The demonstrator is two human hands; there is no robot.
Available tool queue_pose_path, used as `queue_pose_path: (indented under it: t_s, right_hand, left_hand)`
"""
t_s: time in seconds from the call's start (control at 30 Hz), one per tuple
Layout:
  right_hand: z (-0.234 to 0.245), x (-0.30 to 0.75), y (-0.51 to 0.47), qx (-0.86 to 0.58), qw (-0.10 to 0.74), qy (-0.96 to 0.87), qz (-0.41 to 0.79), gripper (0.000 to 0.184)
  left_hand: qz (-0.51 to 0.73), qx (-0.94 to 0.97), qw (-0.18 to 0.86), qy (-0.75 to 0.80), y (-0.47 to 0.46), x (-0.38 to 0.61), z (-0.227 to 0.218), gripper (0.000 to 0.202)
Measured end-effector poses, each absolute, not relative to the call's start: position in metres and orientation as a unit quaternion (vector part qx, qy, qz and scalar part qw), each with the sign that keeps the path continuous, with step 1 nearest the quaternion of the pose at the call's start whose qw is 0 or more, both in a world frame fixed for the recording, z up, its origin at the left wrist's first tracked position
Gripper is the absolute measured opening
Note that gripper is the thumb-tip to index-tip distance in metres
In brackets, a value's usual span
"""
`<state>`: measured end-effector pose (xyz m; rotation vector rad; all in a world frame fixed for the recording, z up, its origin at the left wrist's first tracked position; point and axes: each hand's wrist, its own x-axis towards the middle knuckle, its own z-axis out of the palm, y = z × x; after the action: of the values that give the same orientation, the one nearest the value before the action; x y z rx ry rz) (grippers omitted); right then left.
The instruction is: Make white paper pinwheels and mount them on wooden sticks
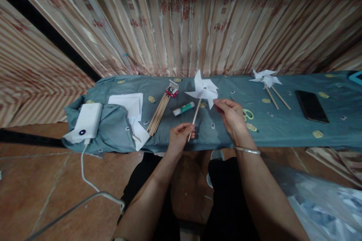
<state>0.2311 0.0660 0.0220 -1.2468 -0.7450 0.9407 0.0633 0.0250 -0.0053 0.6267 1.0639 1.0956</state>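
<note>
A white paper pinwheel (204,89) with a small round pin at its centre is held above the cloth. Its wooden stick (195,116) runs down into my left hand (181,136), whose fingers are closed around the lower end. My right hand (232,115) has thumb and fingertips pinched at the edge of the lower right paper blade. Left of the pinwheel lie a glue stick (183,109) and a bundle of wooden sticks (159,115), with an opened small red box of pins (171,90) at their top. Green-handled scissors (248,114) are partly behind my right hand.
More pinwheels (265,78) on two sticks lie at the right, near a black phone (312,106). White paper pieces (127,103) and a cabled white power bank (89,120) are at the left. A curtain (181,26) hangs behind the cloth-covered table (299,135). A plastic bag (319,203) stands lower right.
</note>
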Motion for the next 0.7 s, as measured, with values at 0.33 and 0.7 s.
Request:
queue_pose_path:
  t_s: [0.33,0.7]
  right_hand:
    - [0.022,0.215,0.065,-0.544,0.628,-0.336,0.444,0.018]
    - [0.023,0.205,0.065,-0.528,0.613,-0.361,0.464,0.028]
  left_hand:
    - [0.491,0.274,0.680,0.471,0.025,0.064,-0.004,0.036]
    - [0.488,0.274,0.679,0.476,0.024,0.064,-0.003,0.037]
